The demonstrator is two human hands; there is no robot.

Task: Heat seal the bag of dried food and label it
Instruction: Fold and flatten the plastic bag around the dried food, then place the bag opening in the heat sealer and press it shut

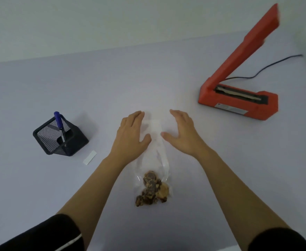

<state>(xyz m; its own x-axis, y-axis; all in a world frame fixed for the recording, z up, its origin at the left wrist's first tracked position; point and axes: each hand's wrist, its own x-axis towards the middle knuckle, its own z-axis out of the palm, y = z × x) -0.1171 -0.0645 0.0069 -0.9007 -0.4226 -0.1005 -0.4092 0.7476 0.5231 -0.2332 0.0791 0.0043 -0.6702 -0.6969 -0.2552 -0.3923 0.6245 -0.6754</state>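
Bag point(154, 160) lies lengthwise, mouth probably pointing away, food nearest.

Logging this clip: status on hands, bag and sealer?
Left hand and right hand open, flanking the bag's top. Dried food at its bottom. Heat sealer arm raised, path clear.

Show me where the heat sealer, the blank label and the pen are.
heat sealer point(239, 104): head view, on the front face of its orange base.
blank label point(89, 157): head view, middle of the white strip beside the mesh holder.
pen point(58, 122): head view, on its blue cap end.
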